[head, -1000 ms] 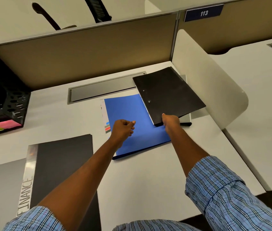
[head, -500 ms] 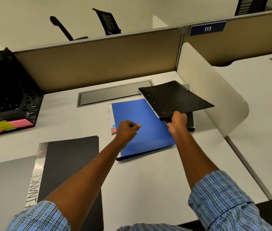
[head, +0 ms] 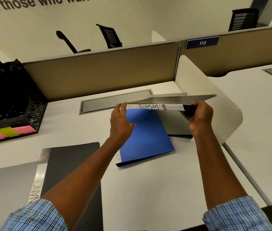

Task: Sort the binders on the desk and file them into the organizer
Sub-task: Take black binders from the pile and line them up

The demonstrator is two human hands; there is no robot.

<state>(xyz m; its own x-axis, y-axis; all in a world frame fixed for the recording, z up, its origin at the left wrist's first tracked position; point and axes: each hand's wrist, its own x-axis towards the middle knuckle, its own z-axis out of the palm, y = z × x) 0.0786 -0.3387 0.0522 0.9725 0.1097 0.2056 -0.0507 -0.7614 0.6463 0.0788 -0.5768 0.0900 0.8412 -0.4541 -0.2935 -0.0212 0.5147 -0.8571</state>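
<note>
A black binder (head: pixel 170 101) with a white spine label reading SPORTS is held level above the desk, spine toward me. My right hand (head: pixel 199 115) grips its right end. My left hand (head: pixel 121 120) touches the spine's left end with the fingers raised against it. Under them a blue binder (head: pixel 146 139) lies flat on the desk, and a grey binder (head: pixel 176 125) lies beside it to the right. A black binder with a FINANCE spine (head: pixel 70 164) lies at the lower left on a grey one (head: pixel 6 185). The black mesh organizer (head: pixel 31 110) stands at the far left.
Pink and green sticky labels (head: pixel 6 133) run along the organizer's front. A tan partition (head: pixel 98 70) closes the back of the desk, a white rounded divider (head: pixel 207 97) the right side. A grey cable flap (head: pixel 115 101) is set into the desk top.
The right hand lifted the black binder from the pile and turned it level with the spine facing me. The left hand rose from the blue binder to the spine's left end.
</note>
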